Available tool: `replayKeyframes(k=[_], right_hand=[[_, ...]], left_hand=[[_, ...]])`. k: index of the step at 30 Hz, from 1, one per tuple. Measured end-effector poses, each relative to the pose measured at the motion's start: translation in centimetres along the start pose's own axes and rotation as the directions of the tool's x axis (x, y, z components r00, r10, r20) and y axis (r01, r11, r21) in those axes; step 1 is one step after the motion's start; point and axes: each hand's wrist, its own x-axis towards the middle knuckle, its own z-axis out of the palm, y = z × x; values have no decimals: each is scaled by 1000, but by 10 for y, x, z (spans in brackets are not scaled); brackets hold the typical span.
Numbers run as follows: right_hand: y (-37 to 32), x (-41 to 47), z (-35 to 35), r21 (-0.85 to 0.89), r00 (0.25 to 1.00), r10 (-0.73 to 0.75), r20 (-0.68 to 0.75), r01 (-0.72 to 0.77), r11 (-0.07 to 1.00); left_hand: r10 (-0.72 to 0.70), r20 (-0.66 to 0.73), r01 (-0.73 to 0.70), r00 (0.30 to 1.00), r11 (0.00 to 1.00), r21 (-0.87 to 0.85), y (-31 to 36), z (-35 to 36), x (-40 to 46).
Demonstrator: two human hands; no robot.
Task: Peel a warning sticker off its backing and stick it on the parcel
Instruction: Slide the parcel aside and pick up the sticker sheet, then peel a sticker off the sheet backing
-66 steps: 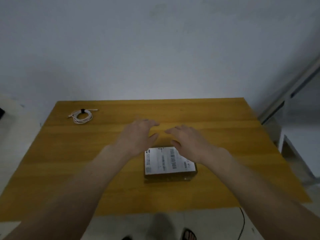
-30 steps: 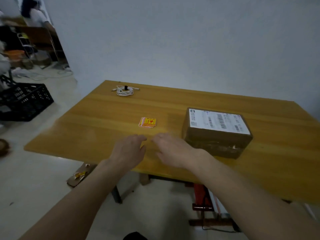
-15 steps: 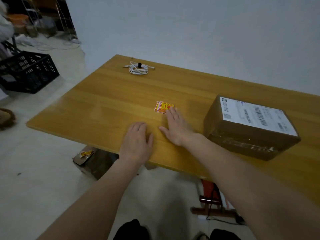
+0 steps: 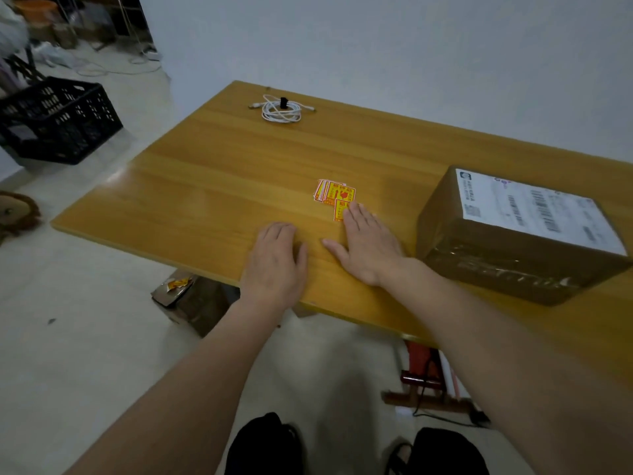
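So the wooden table (image 4: 212,173) is a yellowish-orange top with visible grain, pushed up near a plain pale wall (image 4: 376,39). Up at the far edge there's a coiled white cable (image 4: 281,112) with a black tie around it, both plug ends sticking out sideways. Off to the left on the light floor (image 4: 68,337) sits a black plastic crate (image 4: 56,120) with a lattice side. A brown fuzzy thing (image 4: 17,210) pokes in at the left edge, can't tell what it is. Under the table's near edge is a small cardboard box (image 4: 191,303) with some yellow scrap (image 4: 178,283) on top, and further right something red (image 4: 423,363) with a black cord (image 4: 442,411) trailing off.
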Motion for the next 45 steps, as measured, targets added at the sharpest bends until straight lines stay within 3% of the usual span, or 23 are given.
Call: replayKeyframes(k=[11,15,19,24,28,32,36,38,41,43,45], right_hand=[[-5,-80,3,2,988,-146,-44,147,989],[-6,-116,13,56,977,-198,-79,202,978],[-5,-138,23,101,962,-201,-184,222,970],[-13,-148,24,109,920,-193,-343,243,964],[-5,-169,7,406,944,-16,-329,156,901],[12,-205,-7,771,952,189,-242,71,633],[27,-235,-16,910,935,295,-196,62,409],[33,-247,-16,927,918,346,-195,57,371],[40,-263,-17,915,860,455,-231,33,402],[40,-275,-21,902,795,535,-286,35,431],[41,-288,-24,914,804,521,-288,69,400]], left_hand=[[-19,76,20,997,1000,-20,12,-10,-7],[78,39,-78,996,997,2,25,-12,-29],[154,18,-153,988,988,-26,35,-12,-60],[108,30,-107,994,993,-41,49,-19,-95],[70,124,-62,990,996,-63,65,-30,-114],[49,234,15,971,964,-266,100,-36,-131],[-25,196,125,980,845,-520,140,-33,-150],[-99,157,175,983,772,-611,154,-30,-159],[-193,60,187,979,750,-634,169,-28,-168],[-202,7,158,979,741,-652,179,-30,-173],[-162,-23,111,987,764,-635,188,-30,-181]])
